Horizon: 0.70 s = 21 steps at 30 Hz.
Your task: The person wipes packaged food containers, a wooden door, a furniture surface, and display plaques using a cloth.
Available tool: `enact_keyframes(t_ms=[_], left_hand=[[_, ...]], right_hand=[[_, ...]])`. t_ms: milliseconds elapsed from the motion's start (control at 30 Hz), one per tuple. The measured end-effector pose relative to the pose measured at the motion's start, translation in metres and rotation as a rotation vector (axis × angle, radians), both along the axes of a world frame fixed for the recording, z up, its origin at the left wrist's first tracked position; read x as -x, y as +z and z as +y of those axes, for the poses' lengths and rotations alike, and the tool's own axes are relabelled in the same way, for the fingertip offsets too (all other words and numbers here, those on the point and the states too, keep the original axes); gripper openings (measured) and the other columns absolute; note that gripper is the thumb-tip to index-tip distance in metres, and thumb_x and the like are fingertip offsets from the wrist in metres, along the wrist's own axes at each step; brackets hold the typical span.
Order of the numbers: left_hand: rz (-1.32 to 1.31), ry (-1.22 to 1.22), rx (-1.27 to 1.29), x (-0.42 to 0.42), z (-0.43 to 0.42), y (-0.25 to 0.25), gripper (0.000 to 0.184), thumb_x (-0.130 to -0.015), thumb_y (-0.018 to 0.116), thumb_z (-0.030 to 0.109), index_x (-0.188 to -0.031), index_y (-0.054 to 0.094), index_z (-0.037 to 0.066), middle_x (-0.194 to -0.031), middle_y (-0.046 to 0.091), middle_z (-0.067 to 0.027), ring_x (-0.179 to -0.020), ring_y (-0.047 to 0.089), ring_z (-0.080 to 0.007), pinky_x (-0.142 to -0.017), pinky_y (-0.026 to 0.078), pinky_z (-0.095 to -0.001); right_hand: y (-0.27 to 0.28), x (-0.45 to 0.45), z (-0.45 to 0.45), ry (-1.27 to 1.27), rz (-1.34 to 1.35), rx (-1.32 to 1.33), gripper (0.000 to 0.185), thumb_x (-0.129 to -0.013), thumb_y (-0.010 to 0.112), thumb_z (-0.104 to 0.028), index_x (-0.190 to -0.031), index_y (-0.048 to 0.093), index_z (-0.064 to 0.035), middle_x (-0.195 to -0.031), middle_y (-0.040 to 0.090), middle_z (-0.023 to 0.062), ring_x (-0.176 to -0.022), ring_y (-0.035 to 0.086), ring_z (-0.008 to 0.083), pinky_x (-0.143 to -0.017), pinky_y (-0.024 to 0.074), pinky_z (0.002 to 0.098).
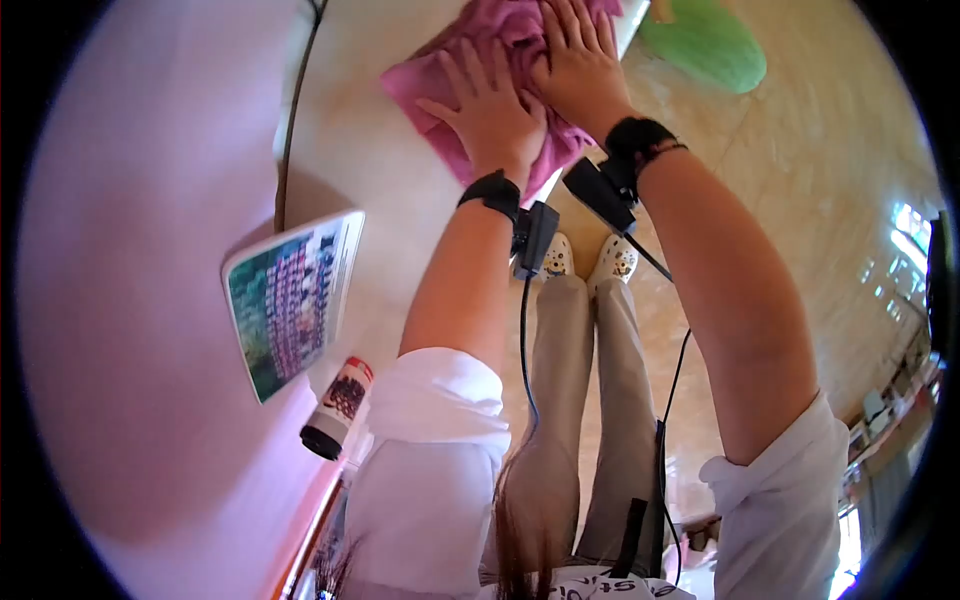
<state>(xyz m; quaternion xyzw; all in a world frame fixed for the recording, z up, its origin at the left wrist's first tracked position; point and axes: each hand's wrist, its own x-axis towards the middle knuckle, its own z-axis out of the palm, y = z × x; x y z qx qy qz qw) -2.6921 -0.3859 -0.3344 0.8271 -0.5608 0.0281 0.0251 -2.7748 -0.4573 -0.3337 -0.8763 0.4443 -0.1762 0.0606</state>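
Note:
A pink cloth (430, 90) lies bunched on a pale tabletop (390, 190), partly over its right edge. My left hand (490, 110) presses on it with the fingers spread. Just to the right and a little farther off, my right hand (582, 75) lies on the same cloth, its fingers stretched out and fairly close together. Both palms face down, so whatever is beneath them is hidden. Each wrist wears a black strap with a small black box and a cable.
A group photo panel (295, 305) leans by the wall at left. Near it is a red-and-black printed cylinder (340, 408). A dark cable (295, 110) runs along the wall side. On the floor at upper right lies a green object (710, 45). My shoes (613, 262) stand below the table edge.

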Motion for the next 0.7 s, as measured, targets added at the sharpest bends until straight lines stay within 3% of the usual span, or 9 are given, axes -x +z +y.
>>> enact_keyframes(t_ms=[100,300,467,567,700], left_hand=[[0.104,-0.016,-0.048,-0.001,0.032,0.008,0.056,-0.071,0.044,0.024,-0.124,0.029,0.012,-0.131,0.02,-0.0122,-0.122,0.01,-0.0332,-0.085,0.009,-0.0661],[0.138,0.011,-0.187,-0.007,0.115,0.011,0.057,-0.071,0.044,0.025,-0.123,0.029,0.01,-0.132,0.018,-0.0116,-0.123,0.007,-0.032,-0.087,0.005,-0.0645],[0.212,0.038,-0.408,-0.014,0.199,0.018,0.059,-0.071,0.045,0.029,-0.125,0.028,0.009,-0.131,0.02,-0.0136,-0.123,0.007,-0.032,-0.088,-0.001,-0.0641],[0.197,0.026,-0.567,-0.02,0.245,0.021,0.058,-0.072,0.043,0.029,-0.124,0.028,0.007,-0.13,0.021,-0.0159,-0.123,0.007,-0.0336,-0.088,-0.002,-0.0642],[0.257,0.027,-0.563,-0.025,0.299,0.017,0.058,-0.074,0.041,0.031,-0.124,0.028,0.005,-0.129,0.022,-0.0175,-0.123,0.006,-0.0352,-0.087,-0.003,-0.0647]], right_hand=[[-0.012,-0.002,0.033,-0.027,0.044,0.047,0.051,-0.072,0.039,-0.026,-0.115,0.039,0.0007,-0.123,0.034,0.0167,-0.117,0.027,0.0283,-0.097,0.0183,0.0428],[-0.002,-0.016,0.115,-0.023,0.08,-0.073,0.051,-0.073,0.039,-0.027,-0.115,0.039,0.002,-0.124,0.032,0.0179,-0.117,0.026,0.0309,-0.097,0.0159,0.0453],[0.014,-0.023,0.19,0.198,0.169,-0.295,0.051,-0.075,0.039,-0.03,-0.114,0.04,0.0035,-0.125,0.03,0.0176,-0.119,0.023,0.0303,-0.098,0.0141,0.0457],[0.017,-0.028,0.234,0.268,0.058,-0.406,0.05,-0.074,0.041,-0.027,-0.111,0.041,0.0068,-0.124,0.031,0.02,-0.118,0.024,0.0324,-0.098,0.0136,0.0455],[0.025,-0.029,0.283,0.423,0.171,-0.488,0.05,-0.073,0.043,-0.025,-0.111,0.041,0.0067,-0.125,0.03,0.0192,-0.119,0.024,0.0307,-0.098,0.0139,0.0442]])
